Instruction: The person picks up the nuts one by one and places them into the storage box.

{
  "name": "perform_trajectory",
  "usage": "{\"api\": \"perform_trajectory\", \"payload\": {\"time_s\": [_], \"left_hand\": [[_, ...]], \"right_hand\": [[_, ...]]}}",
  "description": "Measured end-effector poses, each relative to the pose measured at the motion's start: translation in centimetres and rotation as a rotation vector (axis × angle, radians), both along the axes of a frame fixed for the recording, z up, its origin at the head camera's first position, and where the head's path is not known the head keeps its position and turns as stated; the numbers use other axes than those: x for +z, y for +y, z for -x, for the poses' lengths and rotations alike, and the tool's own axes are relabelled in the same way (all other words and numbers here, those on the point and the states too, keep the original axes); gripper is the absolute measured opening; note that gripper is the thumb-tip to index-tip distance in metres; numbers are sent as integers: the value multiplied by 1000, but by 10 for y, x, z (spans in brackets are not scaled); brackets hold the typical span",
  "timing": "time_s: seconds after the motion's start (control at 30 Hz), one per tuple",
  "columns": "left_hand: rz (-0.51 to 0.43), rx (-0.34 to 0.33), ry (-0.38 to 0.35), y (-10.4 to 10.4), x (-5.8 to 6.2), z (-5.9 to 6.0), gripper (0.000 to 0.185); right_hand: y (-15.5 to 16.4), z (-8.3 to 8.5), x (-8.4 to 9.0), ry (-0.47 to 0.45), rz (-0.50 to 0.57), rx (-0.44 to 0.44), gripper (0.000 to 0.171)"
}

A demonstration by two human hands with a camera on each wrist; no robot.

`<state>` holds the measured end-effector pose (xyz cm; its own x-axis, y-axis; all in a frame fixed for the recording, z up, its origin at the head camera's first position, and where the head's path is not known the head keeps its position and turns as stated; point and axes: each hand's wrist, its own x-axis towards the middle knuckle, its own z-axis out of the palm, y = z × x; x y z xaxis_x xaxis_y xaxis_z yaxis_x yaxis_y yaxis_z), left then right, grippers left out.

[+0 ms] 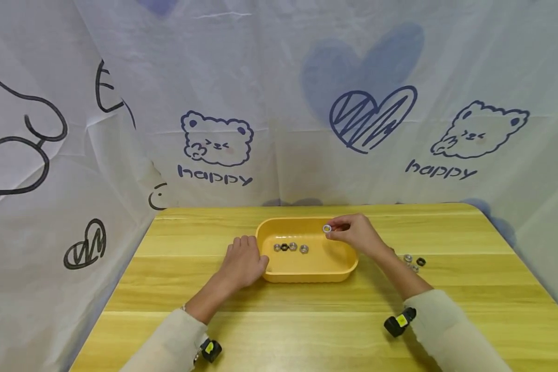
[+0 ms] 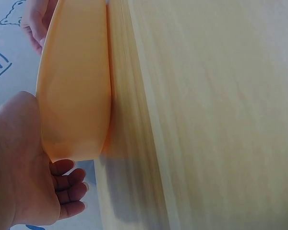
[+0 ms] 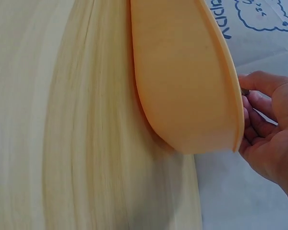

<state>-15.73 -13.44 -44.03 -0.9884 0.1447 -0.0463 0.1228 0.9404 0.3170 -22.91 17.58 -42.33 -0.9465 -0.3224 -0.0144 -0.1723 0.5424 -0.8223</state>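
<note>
A shallow yellow tray (image 1: 307,271) sat near the middle of a wooden table (image 1: 469,320). Four nuts (image 1: 290,247) lay inside it in a short row along the left part of its floor: three silver ones and one dark one, second from the left, all close together. The rest of the tray floor showed bare yellow plastic.

The left hand (image 1: 243,263) rested against the tray's left end, its fingers loosely bent along the outer wall and rim; it steadied the tray rather than clasping anything.

The right hand (image 1: 355,233) hung over the tray's far right corner, thumb and fingertips pinching a silver nut (image 1: 327,228) just above the rim. In the right wrist view the fingers were curled in close beside the tray's edge, with only a dark sliver of the nut showing.

A few more nuts (image 1: 413,261), silver and one dark, lay in a small cluster on the table to the right of the tray, well apart from it. A white cloth (image 1: 279,103) printed with bears, hearts and the word "happy" hung behind the table.
</note>
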Motion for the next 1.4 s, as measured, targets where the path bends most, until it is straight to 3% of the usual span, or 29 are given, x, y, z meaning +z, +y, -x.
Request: {"api": "perform_trajectory", "payload": {"time_s": [0.47,0.9,1.4], "left_hand": [[-4,-6,0,0,-1,0,33],[3,-6,9,-3,-2,2,34],[14,-10,5,-3,-5,0,35]], "right_hand": [[-18,7,-8,3,-28,30,32],[-36,19,-13,97,-111,57,25],[-52,22,-24,134,-289,147,24]]}}
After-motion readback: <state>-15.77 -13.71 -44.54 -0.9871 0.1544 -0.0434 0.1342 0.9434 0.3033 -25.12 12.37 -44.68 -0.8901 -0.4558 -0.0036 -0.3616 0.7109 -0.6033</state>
